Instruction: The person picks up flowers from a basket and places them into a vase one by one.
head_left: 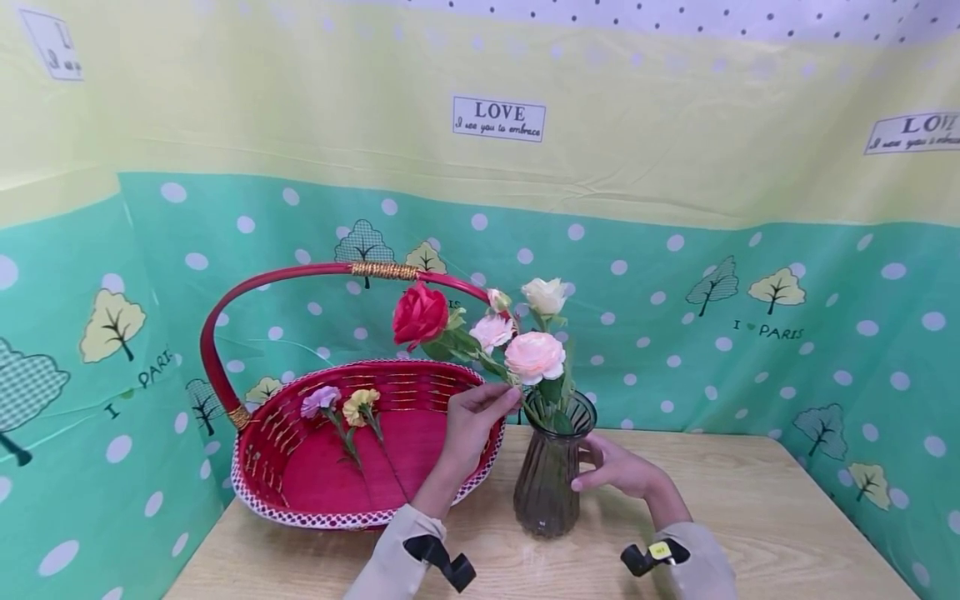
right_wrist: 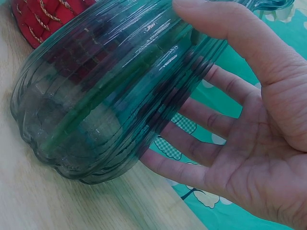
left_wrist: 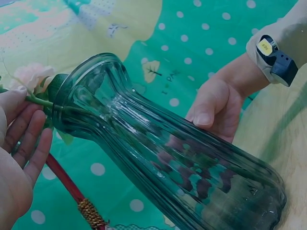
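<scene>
A ribbed, dark translucent glass vase (head_left: 546,493) stands upright on the table, right of the basket. My left hand (head_left: 474,423) pinches a green flower stem (left_wrist: 41,101) at the vase's rim, and the stem runs into the mouth. My right hand (head_left: 628,472) holds the vase from the right, thumb in front and fingers round the back. Above the rim are a large pink flower (head_left: 535,357), a smaller pink bloom (head_left: 492,332) and a white flower (head_left: 545,296). A red rose (head_left: 420,315) leans out leftward over the basket. Through the glass in the right wrist view, a thick stem (right_wrist: 91,100) slants to the bottom.
A red woven basket (head_left: 300,518) with a tall arched handle (head_left: 262,277) stands left of the vase. Inside it lie a purple carnation (head_left: 321,401) and a yellow carnation (head_left: 360,406). The wooden table (head_left: 750,517) reaches back to a patterned cloth (head_left: 675,333).
</scene>
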Available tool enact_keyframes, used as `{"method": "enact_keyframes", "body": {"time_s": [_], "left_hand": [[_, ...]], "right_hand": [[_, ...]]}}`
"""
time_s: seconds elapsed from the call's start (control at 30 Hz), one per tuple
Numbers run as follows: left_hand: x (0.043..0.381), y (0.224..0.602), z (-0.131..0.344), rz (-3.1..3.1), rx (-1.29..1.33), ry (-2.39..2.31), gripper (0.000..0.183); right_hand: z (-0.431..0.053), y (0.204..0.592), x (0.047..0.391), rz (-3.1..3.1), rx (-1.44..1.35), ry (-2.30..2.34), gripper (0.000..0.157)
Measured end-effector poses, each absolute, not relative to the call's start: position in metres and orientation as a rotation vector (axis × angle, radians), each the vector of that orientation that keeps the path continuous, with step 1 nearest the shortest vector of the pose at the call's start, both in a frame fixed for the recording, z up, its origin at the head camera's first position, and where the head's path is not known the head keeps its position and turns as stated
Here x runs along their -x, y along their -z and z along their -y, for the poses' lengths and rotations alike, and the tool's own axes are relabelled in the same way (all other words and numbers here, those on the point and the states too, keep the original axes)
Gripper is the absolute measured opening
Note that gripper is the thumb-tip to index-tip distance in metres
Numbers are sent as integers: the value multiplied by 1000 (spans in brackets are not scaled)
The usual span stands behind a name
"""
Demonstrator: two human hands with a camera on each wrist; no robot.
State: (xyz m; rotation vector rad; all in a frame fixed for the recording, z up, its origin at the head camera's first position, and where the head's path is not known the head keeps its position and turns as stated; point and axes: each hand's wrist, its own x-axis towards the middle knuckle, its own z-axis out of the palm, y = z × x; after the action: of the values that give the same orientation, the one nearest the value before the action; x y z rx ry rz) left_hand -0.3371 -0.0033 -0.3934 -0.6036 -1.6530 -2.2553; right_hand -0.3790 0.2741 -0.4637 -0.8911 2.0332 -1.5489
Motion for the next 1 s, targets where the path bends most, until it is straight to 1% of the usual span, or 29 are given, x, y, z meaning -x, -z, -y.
{"method": "enact_keyframes", "body": {"time_s": [0.43, 1.0], "left_hand": [[335, 388, 1, 1670, 539, 2180, 20], [335, 385, 0, 1729, 521, 2113, 18]], "right_hand": [[-275, 467, 381, -2038, 923, 1545, 84], [-276, 467, 381, -2047, 914, 1544, 83]]}}
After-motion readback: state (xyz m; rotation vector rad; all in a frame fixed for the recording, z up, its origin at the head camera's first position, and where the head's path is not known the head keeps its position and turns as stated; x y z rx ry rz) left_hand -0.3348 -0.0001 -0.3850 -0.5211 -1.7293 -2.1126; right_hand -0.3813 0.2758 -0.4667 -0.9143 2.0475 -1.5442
